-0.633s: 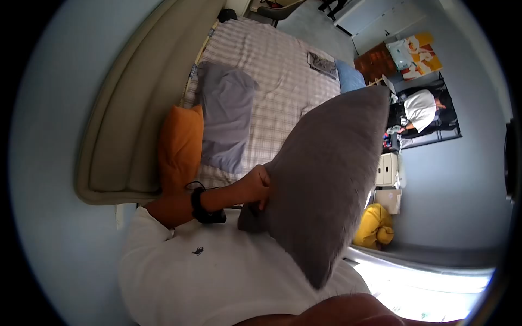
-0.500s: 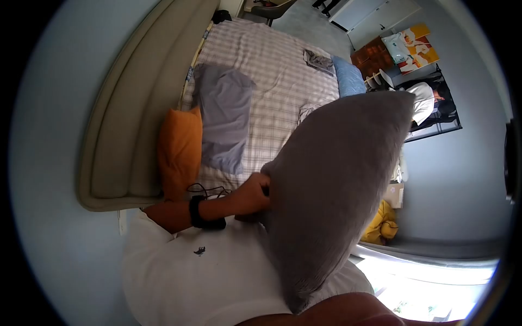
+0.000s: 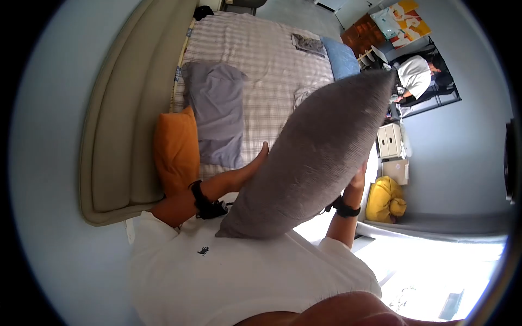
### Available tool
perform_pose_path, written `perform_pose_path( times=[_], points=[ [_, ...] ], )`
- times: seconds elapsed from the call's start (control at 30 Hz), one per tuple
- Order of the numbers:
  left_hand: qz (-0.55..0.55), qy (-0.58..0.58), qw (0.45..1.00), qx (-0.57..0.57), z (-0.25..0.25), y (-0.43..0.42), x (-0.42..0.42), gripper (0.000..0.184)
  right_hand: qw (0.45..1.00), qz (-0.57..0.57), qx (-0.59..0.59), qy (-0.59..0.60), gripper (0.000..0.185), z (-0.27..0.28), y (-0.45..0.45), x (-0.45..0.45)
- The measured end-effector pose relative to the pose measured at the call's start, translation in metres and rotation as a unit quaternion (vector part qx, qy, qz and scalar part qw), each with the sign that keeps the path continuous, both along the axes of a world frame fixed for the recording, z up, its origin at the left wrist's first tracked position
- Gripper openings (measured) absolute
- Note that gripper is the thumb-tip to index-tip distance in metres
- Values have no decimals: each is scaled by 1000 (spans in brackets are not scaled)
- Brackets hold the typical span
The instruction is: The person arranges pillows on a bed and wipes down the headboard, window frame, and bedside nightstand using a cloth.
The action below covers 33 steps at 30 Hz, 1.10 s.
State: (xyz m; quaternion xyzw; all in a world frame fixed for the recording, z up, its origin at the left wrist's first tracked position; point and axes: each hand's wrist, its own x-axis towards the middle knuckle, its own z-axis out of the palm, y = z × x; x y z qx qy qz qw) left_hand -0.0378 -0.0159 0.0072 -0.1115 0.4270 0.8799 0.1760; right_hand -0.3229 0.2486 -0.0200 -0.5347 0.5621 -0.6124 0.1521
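The checked bed (image 3: 266, 51) takes up the most room in my view, with the white shirt (image 3: 244, 277) below it. Between them I have the grey cushion (image 3: 315, 155) tilted in the air, its lower corner against the shirt and its upper one pointing away. My left arm reaches diagonally inward; the left hand (image 3: 254, 167) lies along the cushion's near-left edge, thumb extended, fingers hidden behind it. My right forearm rises bent, the right hand (image 3: 358, 177) against the opposite side, mostly covered. I can't tell whether either is clenched on the fabric. Each wrist wears a black band (image 3: 346, 207).
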Motion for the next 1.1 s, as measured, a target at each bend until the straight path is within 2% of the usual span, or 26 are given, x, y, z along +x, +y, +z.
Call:
perform_pose_path(
  times=[0.03,0.17,0.2,0.23,0.3,0.37,0.4,0.5,0.53,0.57,0.63,0.7,0.8,1.1],
  points=[
    [5,-26,999,21,0,1,-3,90,980,-137,101,99,114,62,-52,46],
    [-52,-98,994,13,-13,-14,-17,89,969,-102,85,209,110,100,-83,67],
    [-46,14,999,0,-25,-19,-16,87,957,-64,53,277,111,102,-88,69],
    [-46,70,996,-11,-43,-24,-22,87,938,-28,19,344,111,105,-94,70],
    [-38,170,984,-38,-68,-32,-31,86,933,-28,2,360,115,106,-99,76],
    [-2,238,967,-97,-77,-39,-32,87,923,-37,-13,384,128,108,-103,82],
    [23,267,953,-138,-78,-42,-32,87,923,-48,-22,380,128,105,-106,84],
    [108,334,894,-279,-78,-51,-35,88,973,-75,-38,214,140,86,-113,82],
    [136,345,873,-317,-80,-53,-39,88,974,-83,-45,208,140,65,-109,79],
    [161,352,853,-351,-83,-55,-42,88,992,-67,-18,105,139,47,-107,80],
    [210,355,820,-396,-89,-61,-53,89,994,-57,26,-85,139,14,-97,83],
    [254,342,794,-434,-99,-75,-60,90,983,-55,53,-167,138,1,-86,86],
    [299,337,764,-463,-88,-91,-64,91,973,-62,65,-215,137,-9,-70,86],
    [280,385,781,-405,-17,-82,-78,95,970,-67,61,-227,134,-19,-57,72]
  ],
)
